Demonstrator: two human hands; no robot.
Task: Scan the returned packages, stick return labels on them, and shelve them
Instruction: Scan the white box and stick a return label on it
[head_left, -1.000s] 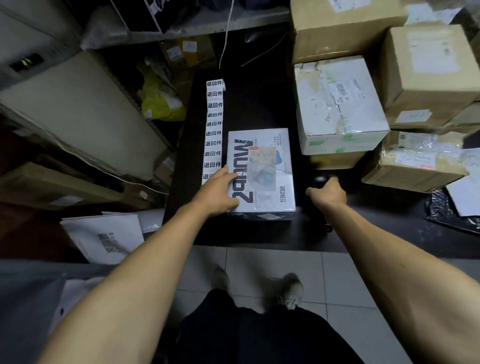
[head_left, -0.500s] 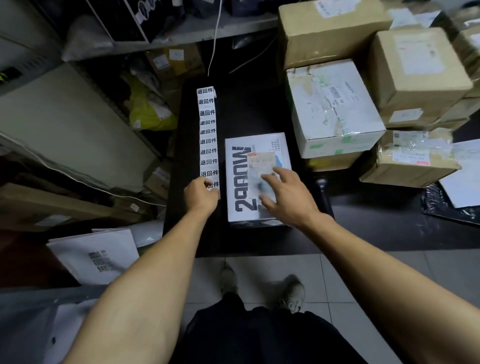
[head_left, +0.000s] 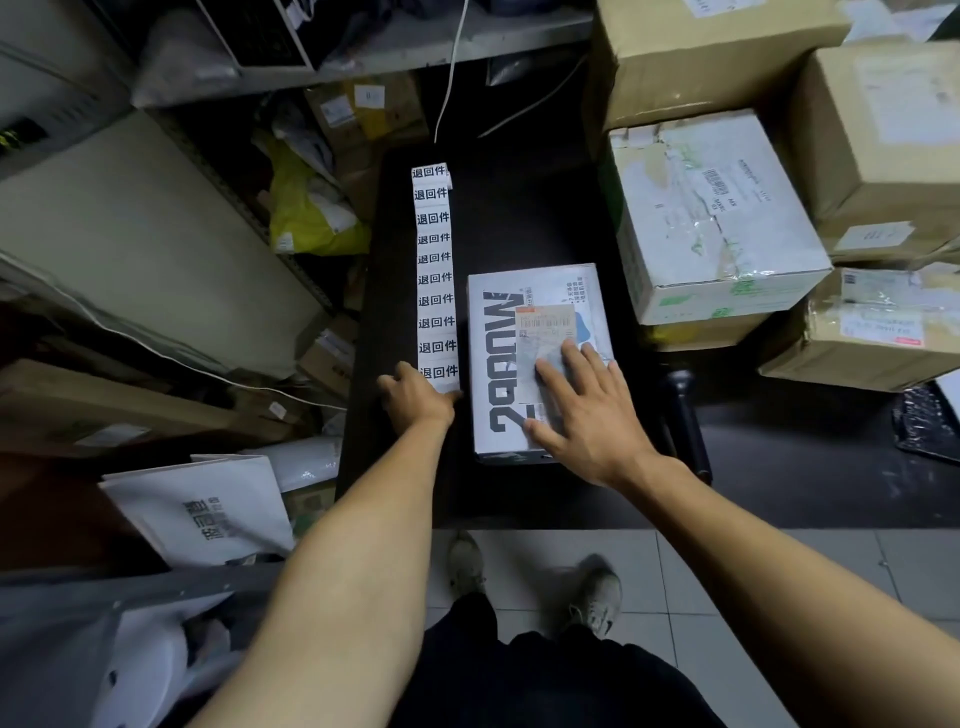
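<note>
The head view looks down on a dark table (head_left: 519, 218) with both forearms reaching over its near edge. A white box (head_left: 498, 374) printed with large grey letters lies flat on the table, under and just ahead of the right hand (head_left: 587, 415). That hand rests on the box top with its fingers straight and spread, palm down; the fingertips cover the near part of a shipping label (head_left: 545, 332) stuck to the box.

Just left of the box, and touching or nearly touching its edge, a long strip of return labels (head_left: 435, 270) runs away from the person along the table, each label white with black characters. The left hand (head_left: 415, 402) sits at the near end of this strip, its fingers curled down at the last label; whether it pinches the label or only presses on it cannot be told, since the fingertips are hidden under the knuckles.

Beyond and to the right of the right hand stands a stack of cardboard boxes (head_left: 883, 156), with a taped white carton (head_left: 717, 218) nearest the table. To the left of the left hand, a yellow bag (head_left: 306, 218) lies among parcels under a shelf (head_left: 395, 57), and a white mailer (head_left: 208, 514) lies lower down beside the left forearm. The person's two shoes (head_left: 535, 587) stand on the tiled floor below the table edge.
</note>
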